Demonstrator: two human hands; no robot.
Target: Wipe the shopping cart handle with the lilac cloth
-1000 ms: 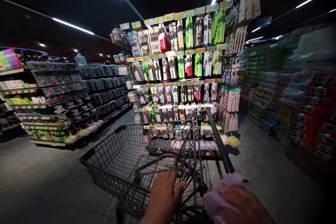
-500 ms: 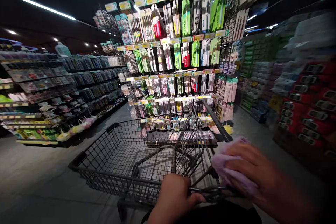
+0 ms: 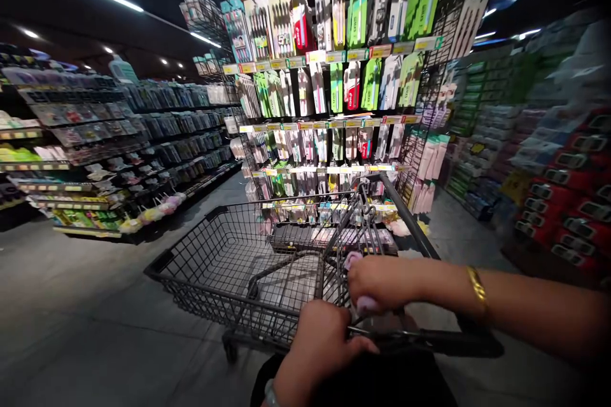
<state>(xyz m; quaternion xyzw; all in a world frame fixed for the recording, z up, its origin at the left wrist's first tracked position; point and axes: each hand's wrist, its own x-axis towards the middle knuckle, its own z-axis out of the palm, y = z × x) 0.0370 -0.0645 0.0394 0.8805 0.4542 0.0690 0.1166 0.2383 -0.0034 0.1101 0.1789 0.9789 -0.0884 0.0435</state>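
Note:
A black wire shopping cart (image 3: 205,261) stands in front of me in a store aisle. My left hand (image 3: 321,343) is closed around the cart's handle bar (image 3: 429,338). My right hand (image 3: 382,281) reaches across to the left over the handle, fingers closed on a small lilac fluffy item (image 3: 366,303) that shows only at its edges. A gold bracelet (image 3: 477,286) sits on my right wrist. The cart's basket looks bare; its child-seat flap (image 3: 356,222) stands up near my hands.
A wire rack of hanging toothbrush packs (image 3: 334,89) faces the cart's front. Stocked shelves (image 3: 95,152) run along the left aisle. Stacked packaged goods (image 3: 563,191) line the right. Grey floor (image 3: 95,305) lies open to the left of the cart.
My right hand has swung from the right side of the cart leftward across the handle, carrying the lilac item. The cart and rack appear closer. My left hand stays on the handle.

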